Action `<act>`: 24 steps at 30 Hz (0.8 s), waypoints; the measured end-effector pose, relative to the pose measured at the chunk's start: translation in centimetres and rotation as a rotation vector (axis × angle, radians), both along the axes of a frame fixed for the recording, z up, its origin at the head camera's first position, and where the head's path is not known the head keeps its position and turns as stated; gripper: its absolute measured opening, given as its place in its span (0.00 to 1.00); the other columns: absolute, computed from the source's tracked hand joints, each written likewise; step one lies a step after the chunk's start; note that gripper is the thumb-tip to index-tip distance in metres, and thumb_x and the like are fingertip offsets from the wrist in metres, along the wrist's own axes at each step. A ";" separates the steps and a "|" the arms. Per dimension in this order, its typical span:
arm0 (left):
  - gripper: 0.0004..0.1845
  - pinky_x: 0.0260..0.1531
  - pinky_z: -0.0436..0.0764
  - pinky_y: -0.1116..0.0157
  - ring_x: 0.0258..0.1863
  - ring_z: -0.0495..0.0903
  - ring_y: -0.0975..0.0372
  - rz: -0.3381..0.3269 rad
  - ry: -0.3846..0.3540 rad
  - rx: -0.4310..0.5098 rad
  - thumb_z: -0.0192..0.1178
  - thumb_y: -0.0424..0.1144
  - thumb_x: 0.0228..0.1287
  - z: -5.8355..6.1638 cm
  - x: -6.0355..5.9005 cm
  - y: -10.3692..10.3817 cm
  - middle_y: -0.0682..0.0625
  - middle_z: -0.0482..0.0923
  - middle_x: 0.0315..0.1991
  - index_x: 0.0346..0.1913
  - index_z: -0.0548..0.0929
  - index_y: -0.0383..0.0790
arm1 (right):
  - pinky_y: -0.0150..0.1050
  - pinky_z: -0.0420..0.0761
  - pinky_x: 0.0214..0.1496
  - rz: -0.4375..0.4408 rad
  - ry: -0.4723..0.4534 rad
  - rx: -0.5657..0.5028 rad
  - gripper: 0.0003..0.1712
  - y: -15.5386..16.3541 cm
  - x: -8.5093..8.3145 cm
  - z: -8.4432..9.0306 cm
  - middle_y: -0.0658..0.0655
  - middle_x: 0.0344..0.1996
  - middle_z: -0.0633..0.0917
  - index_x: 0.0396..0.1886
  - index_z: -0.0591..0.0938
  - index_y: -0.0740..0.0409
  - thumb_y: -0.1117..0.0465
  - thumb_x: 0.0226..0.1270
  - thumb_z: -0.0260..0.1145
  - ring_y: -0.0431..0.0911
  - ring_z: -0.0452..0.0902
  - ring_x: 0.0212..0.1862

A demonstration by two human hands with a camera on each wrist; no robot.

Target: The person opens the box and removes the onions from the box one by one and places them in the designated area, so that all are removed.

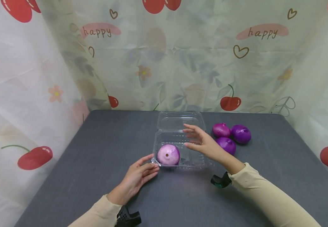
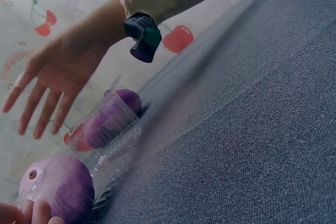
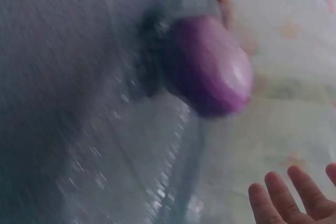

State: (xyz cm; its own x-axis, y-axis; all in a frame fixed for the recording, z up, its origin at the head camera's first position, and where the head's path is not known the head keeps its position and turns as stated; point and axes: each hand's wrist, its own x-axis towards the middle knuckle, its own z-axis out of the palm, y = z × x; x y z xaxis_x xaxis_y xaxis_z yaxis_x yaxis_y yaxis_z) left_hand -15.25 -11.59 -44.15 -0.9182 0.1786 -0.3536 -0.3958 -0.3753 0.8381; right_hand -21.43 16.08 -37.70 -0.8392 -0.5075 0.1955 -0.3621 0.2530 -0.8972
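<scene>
Overhead, my left hand [image 1: 136,176] steadies the clear box [image 1: 181,151] at its seven o'clock corner, pale onion [image 1: 168,154] inside; my right hand [image 1: 202,142] hovers above, fingers wide, holding nothing. Left wrist: fingertips touch the box wall — best kept braced. Right wrist: blurred onion [image 3: 207,66], spread fingers [image 3: 286,203] — three onions [image 1: 232,135] wait at three o'clock.

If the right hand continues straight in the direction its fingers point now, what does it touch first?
The right hand is open above the clear container, its fingers pointing left. Going straight on, it would probably pass over the onion inside without touching; beyond that the way looks free, though height is hard to judge.
</scene>
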 end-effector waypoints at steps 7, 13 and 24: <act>0.28 0.45 0.85 0.62 0.38 0.87 0.61 0.001 -0.009 -0.011 0.59 0.28 0.65 0.0 0.0 0.0 0.48 0.86 0.35 0.68 0.68 0.37 | 0.62 0.68 0.66 0.063 -0.084 0.016 0.42 -2.0 0.0 -2.3 0.69 0.69 0.65 0.74 0.58 0.55 0.59 0.65 0.68 0.66 0.62 0.68; 0.29 0.45 0.85 0.63 0.38 0.87 0.61 -0.005 -0.007 -0.007 0.59 0.29 0.66 0.1 0.0 0.0 0.48 0.86 0.35 0.69 0.67 0.36 | 0.58 0.71 0.66 0.083 -0.128 0.085 0.43 -3.2 -0.6 -3.5 0.68 0.69 0.64 0.74 0.59 0.54 0.57 0.64 0.69 0.63 0.64 0.68; 0.28 0.45 0.85 0.63 0.37 0.86 0.61 -0.004 -0.009 -0.014 0.59 0.28 0.65 0.1 -0.1 0.1 0.48 0.86 0.35 0.68 0.68 0.37 | 0.50 0.77 0.61 0.120 -0.156 0.231 0.46 -4.4 -1.0 -4.4 0.68 0.61 0.71 0.73 0.58 0.64 0.59 0.59 0.70 0.58 0.72 0.60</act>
